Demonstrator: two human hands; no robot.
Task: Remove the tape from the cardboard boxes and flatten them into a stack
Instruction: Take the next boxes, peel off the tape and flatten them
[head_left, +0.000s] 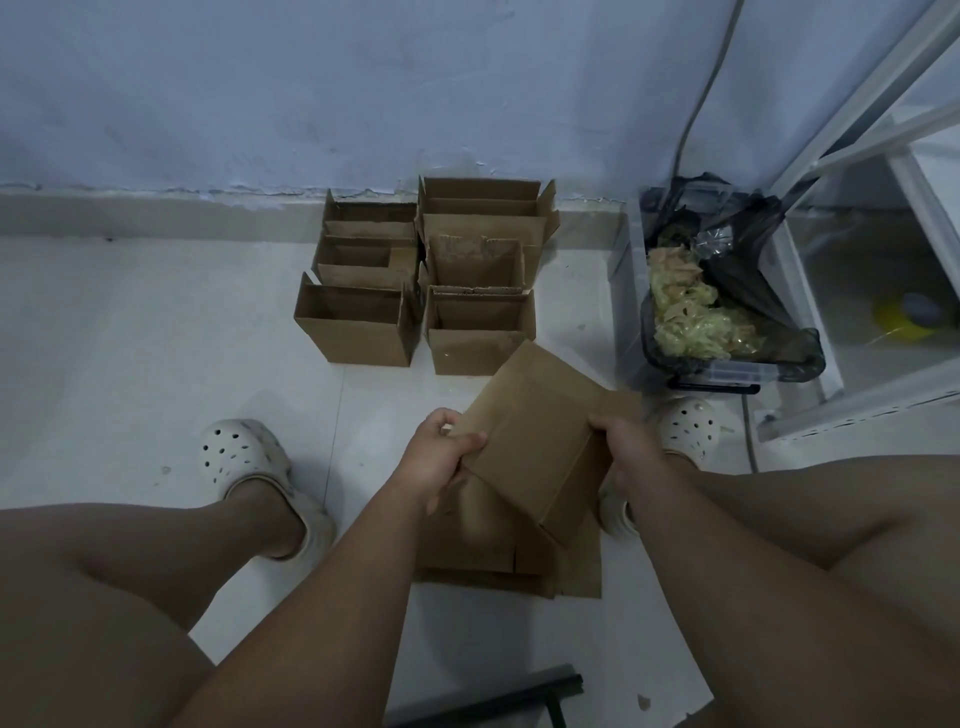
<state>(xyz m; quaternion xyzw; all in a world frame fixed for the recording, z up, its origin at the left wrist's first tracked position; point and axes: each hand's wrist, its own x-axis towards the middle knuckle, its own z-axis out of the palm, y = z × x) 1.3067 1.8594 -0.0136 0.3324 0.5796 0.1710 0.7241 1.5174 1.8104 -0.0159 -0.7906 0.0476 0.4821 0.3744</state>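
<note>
On the pale tiled floor (130, 332), between the person's feet, a cardboard box (540, 431) is held w/ both hands just above the stack of flattened boxes (498, 561). Box looks mostly collapsed, tilted, one flap hanging low at the near end. Left hand (441, 457) is closed on the box's left edge, thumb on top, fingers under. Right hand (628, 447) is clamped on the right edge, fingers out of sight behind the card. No tape visible on this box, so step in hand is prob. flatten + lay down.

To do it well: press side panels fully flat, fold the loose flap in line, square edges w/ the stack below before letting go; otherwise stack likely skews.

Room, big to small: blue-grey wall (363, 78) w/ chipped paint along its base. White metal rack (883, 130) at right. Group of open boxes (421, 280) against the wall, upright, touching each other, still to do. Clear plastic bin (623, 291) w/ black bag liner (753, 270), holding a wad of pulled tape (691, 317), just right of the open boxes. White clogs (244, 457) on both feet. Grey cable (696, 104) runs down the wall behind the bin.
</note>
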